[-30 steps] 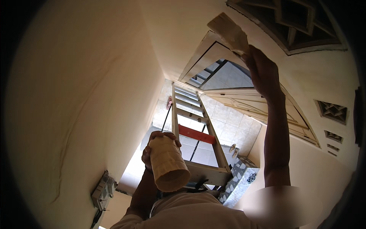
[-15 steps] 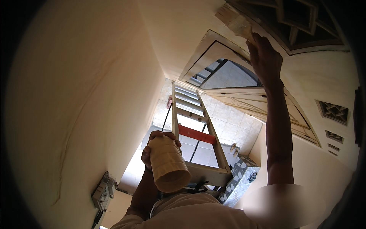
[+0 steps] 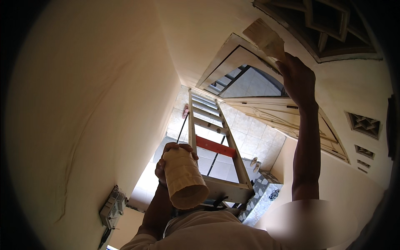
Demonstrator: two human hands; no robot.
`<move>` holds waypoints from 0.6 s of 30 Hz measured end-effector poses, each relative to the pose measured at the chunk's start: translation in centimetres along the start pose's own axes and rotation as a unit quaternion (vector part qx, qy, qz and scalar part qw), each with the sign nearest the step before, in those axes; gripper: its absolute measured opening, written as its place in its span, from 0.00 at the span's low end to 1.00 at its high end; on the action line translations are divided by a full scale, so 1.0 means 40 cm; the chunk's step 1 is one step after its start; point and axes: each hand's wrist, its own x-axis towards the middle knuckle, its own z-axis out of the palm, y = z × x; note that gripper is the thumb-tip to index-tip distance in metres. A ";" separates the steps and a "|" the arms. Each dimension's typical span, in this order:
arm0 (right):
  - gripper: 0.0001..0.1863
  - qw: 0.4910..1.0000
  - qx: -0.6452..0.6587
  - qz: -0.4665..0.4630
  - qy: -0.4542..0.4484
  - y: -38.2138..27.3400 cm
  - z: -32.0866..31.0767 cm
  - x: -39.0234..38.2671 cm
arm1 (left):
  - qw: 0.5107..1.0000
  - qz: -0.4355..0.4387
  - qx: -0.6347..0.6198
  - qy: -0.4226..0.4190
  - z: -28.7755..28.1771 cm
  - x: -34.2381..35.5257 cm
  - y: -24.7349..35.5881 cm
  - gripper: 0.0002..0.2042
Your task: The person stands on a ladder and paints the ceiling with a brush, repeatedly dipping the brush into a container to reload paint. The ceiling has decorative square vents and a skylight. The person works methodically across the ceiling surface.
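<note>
Two hands are busy, well apart from each other. At about one o'clock the right hand (image 3: 298,79) is raised on a straight arm, fingers closed around the handle of a wide paintbrush (image 3: 265,38); its flat, pale, cream-smeared bristle end points toward eleven o'clock and lies against the cream ceiling (image 3: 200,29), just beside the dark carved wooden panel (image 3: 329,29). Down near six o'clock the left hand (image 3: 168,160) is wrapped around a tapered, ribbed cup (image 3: 183,179), cream all over, tilted so its wider round end faces the camera. Behind the cup a wooden stepladder (image 3: 216,150) with a red brace drops away toward the tiled floor (image 3: 250,133). At seven o'clock a grey box (image 3: 111,206) sits on the wall.
</note>
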 end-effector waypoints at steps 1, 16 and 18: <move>0.16 1.000 0.012 -0.008 -0.003 -0.004 -0.017 0.001 | 1.000 -0.001 0.000 -0.003 -0.001 0.000 0.000 0.30; 0.18 0.999 -0.006 0.002 -0.044 0.034 -0.067 0.062 | 0.999 -0.021 -0.007 -0.023 -0.004 0.013 -0.021 0.31; 0.18 0.998 0.002 0.021 -0.062 0.035 -0.074 0.057 | 1.000 -0.021 -0.015 -0.018 0.008 0.013 -0.020 0.31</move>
